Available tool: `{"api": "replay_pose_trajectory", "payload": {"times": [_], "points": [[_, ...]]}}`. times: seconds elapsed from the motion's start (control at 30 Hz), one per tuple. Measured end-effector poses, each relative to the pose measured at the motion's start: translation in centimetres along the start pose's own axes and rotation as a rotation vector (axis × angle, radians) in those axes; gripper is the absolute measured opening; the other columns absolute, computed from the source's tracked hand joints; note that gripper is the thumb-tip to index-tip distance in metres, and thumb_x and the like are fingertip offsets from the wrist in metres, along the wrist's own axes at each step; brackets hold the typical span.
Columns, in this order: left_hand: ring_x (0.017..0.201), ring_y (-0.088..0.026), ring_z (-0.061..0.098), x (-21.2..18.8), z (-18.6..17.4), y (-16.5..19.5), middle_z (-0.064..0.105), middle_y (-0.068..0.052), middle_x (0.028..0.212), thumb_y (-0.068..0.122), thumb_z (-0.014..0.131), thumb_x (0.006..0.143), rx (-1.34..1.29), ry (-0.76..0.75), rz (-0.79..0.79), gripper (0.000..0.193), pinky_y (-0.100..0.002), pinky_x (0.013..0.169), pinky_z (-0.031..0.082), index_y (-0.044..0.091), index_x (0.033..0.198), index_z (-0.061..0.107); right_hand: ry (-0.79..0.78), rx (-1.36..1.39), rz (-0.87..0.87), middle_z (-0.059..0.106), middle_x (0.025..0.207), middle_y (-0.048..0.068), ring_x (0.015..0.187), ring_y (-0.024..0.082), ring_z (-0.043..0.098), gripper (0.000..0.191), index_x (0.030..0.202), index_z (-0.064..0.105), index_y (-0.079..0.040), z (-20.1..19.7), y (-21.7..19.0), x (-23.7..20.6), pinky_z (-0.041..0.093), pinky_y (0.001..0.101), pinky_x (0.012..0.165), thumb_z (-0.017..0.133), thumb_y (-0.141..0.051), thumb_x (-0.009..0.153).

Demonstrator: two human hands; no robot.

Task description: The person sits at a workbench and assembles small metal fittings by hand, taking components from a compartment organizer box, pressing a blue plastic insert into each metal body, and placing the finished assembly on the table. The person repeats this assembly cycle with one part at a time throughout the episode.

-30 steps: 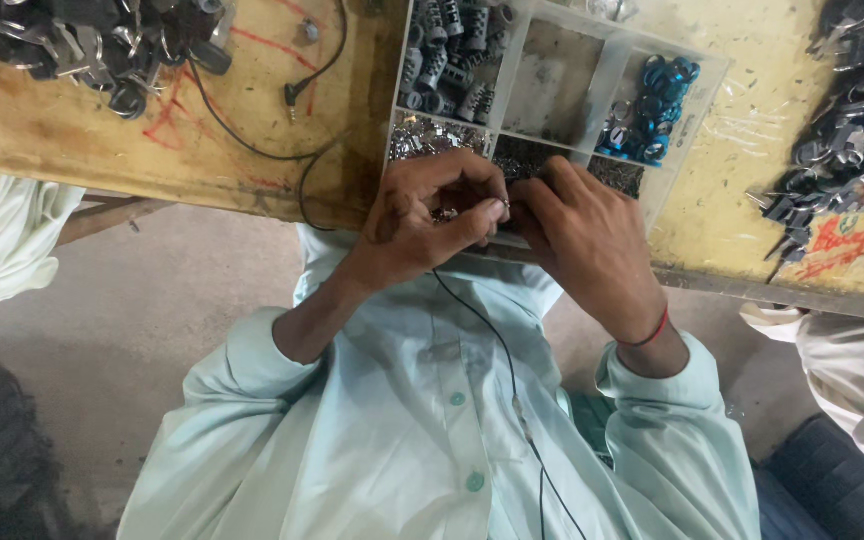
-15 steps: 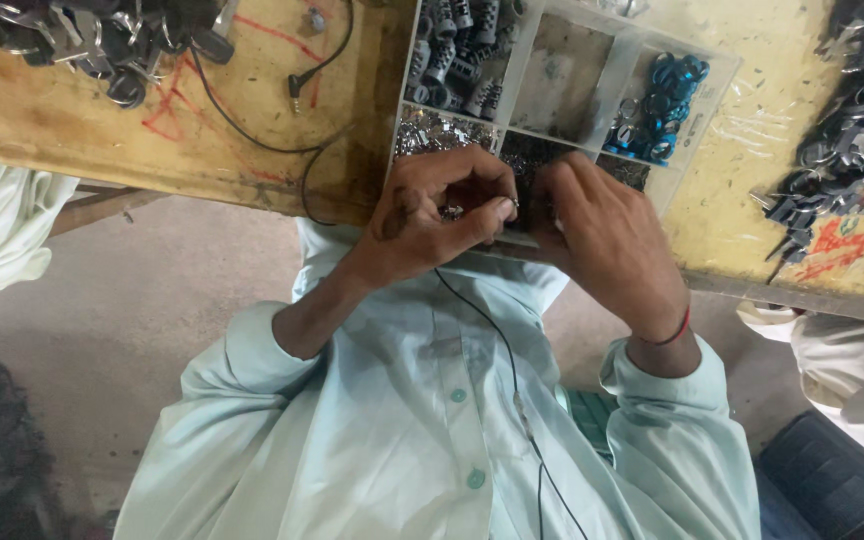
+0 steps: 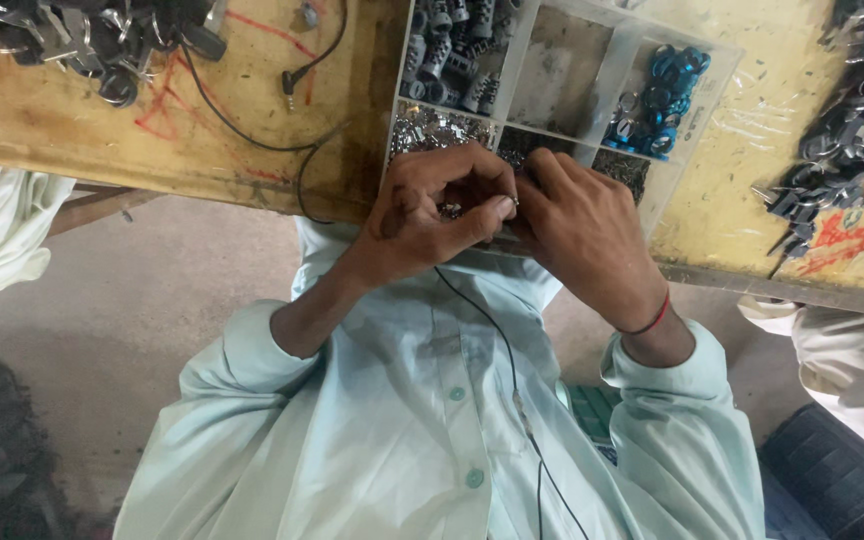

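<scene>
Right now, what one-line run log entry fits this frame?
left hand: pinching small metal part | right hand: fingers on same part | under hands: divided parts tray on wooden workbench

wooden workbench | clear compartment tray | black cable | dark metal parts piles

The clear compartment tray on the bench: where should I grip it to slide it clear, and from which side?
Probably the clear compartment tray is best pinched at its bare right rim, beside the blue rings, coming in from the right over the yellow bench top. That wall is straight, thin and exposed. The near edge is covered by the left hand and right hand, working close together.
</scene>
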State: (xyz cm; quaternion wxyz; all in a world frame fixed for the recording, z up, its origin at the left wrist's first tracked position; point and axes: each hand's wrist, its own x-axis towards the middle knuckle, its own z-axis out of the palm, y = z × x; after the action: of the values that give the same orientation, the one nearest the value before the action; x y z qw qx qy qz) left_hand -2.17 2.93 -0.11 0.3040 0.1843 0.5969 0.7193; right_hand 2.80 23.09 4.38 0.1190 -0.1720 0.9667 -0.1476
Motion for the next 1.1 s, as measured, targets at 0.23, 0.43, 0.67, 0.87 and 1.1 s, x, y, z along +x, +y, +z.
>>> {"api": "replay_pose_trajectory", "payload": {"times": [0.23,0.43,0.67,0.87,1.1], "points": [[0.082,-0.005,0.066,-0.1,0.1,0.2,0.071,-0.001,0.092,0.012,0.071,0.098,-0.012,-0.013,-0.011,0.013,-0.022,0.077,0.057,0.002,0.107,0.069,0.064,0.277,0.097,0.056,0.101,0.014,0.092,0.035,0.062,0.028,0.108,0.055,-0.001,-1.0,1.6,-1.6,0.05,0.0445,0.076,0.074,-0.006,0.088],[0.08,-0.004,0.067,0.0,0.1,0.2,0.071,0.0,0.089,0.012,0.071,0.098,0.045,-0.004,0.0,0.012,-0.022,0.076,0.057,0.003,0.105,0.069,0.119,0.437,0.17,0.065,0.098,0.015,0.089,0.033,0.068,0.028,0.106,0.057,-0.001,-0.3,2.2,-2.7,0.054,0.0399,0.076,0.076,0.002,0.085],[0.081,-0.005,0.069,0.1,0.0,0.2,0.072,0.001,0.09,0.014,0.071,0.098,0.022,-0.012,0.03,0.014,-0.023,0.077,0.058,0.002,0.106,0.07,0.184,0.68,0.237,0.073,0.105,0.01,0.097,0.017,0.075,0.032,0.12,0.063,0.001,0.2,2.4,-3.5,0.058,0.0284,0.084,0.076,0.008,0.091],[0.084,-0.006,0.067,-0.2,0.2,0.5,0.072,-0.001,0.094,0.013,0.07,0.098,0.021,-0.012,0.001,0.015,-0.023,0.079,0.057,0.001,0.107,0.07,0.342,0.803,0.306,0.07,0.112,0.01,0.1,0.014,0.069,0.032,0.119,0.062,0.001,1.1,2.1,-4.5,0.056,0.0264,0.088,0.078,0.012,0.094],[0.088,-0.007,0.067,-0.7,1.7,1.1,0.068,-0.003,0.101,0.016,0.068,0.103,-0.046,-0.066,-0.017,0.019,-0.024,0.08,0.057,0.001,0.115,0.066,0.457,1.358,0.368,0.061,0.111,0.008,0.101,0.013,0.067,0.042,0.124,0.055,0.001,2.6,-1.2,-5.7,0.058,0.0258,0.091,0.076,0.017,0.092]]}}
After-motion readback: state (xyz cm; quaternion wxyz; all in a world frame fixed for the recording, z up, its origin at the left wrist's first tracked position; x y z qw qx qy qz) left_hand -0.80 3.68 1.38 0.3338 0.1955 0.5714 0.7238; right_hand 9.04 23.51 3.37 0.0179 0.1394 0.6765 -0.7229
